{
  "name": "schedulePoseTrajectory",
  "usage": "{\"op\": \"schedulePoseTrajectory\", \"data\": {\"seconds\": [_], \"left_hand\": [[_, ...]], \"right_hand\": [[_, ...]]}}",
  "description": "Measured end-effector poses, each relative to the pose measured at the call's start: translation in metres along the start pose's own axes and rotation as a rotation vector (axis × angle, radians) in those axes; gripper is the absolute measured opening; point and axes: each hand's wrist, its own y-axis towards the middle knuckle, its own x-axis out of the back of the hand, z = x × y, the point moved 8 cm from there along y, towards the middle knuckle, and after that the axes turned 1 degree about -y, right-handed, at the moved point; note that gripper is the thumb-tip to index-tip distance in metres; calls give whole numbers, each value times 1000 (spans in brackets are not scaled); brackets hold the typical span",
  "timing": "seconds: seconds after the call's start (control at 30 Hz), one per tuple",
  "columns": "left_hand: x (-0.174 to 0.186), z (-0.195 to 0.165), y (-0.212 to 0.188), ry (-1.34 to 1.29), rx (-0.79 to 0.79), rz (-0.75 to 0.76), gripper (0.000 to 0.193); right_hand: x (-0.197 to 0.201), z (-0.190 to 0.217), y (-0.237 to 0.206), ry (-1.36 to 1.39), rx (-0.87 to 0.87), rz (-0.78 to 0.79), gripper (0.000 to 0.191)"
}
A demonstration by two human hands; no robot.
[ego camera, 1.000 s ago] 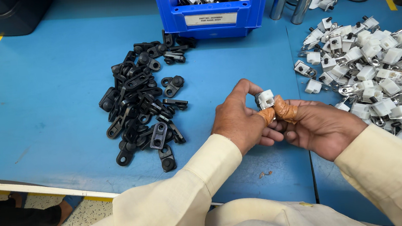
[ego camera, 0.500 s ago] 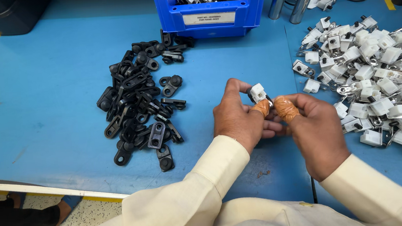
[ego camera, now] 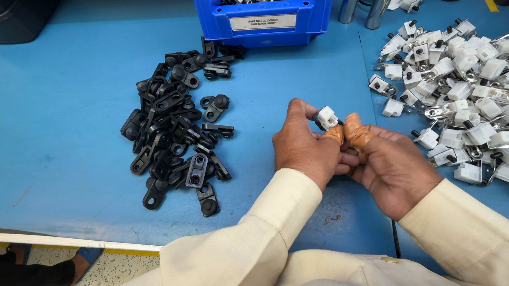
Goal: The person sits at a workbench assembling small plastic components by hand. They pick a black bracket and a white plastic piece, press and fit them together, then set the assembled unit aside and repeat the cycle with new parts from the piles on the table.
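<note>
Two hands meet over the middle of the blue table [ego camera: 33, 138], both closed on one small part: a white block [ego camera: 327, 117] with a bit of black showing at its edge. The left hand [ego camera: 304, 148] curls around it from the near side, fingers bent and thumb up toward the block, and the right hand [ego camera: 388, 165] presses in from the other side, its thumb and forefinger capped in orange rubber finger cots [ego camera: 352, 134] that pinch just under the white piece. The block sits held above the tabletop, between the two piles. To the left lies a loose heap of black brackets [ego camera: 174, 131]; to the right spreads a wider heap of white pieces with metal clips [ego camera: 477, 93]. At the far edge stands a blue bin [ego camera: 264, 13] holding mixed black and white parts. Cream sleeves [ego camera: 245, 248] cover both forearms.
</note>
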Motion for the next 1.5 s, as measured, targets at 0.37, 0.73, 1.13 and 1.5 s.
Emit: {"op": "schedulePoseTrajectory", "data": {"seconds": [0.37,0.73,1.13,1.5], "left_hand": [[-1,15,-3,-151,7,-100,33],[5,29,10,117,209,227,41],[2,34,-2,-114,181,69,30],[-16,31,-11,-219,229,104,20]], "right_hand": [[-3,4,-10,-23,15,-90,26],[10,35,4,-617,238,39,14],[17,28,-5,-127,106,-94,19],[13,23,-11,-148,169,-192,14]]}}
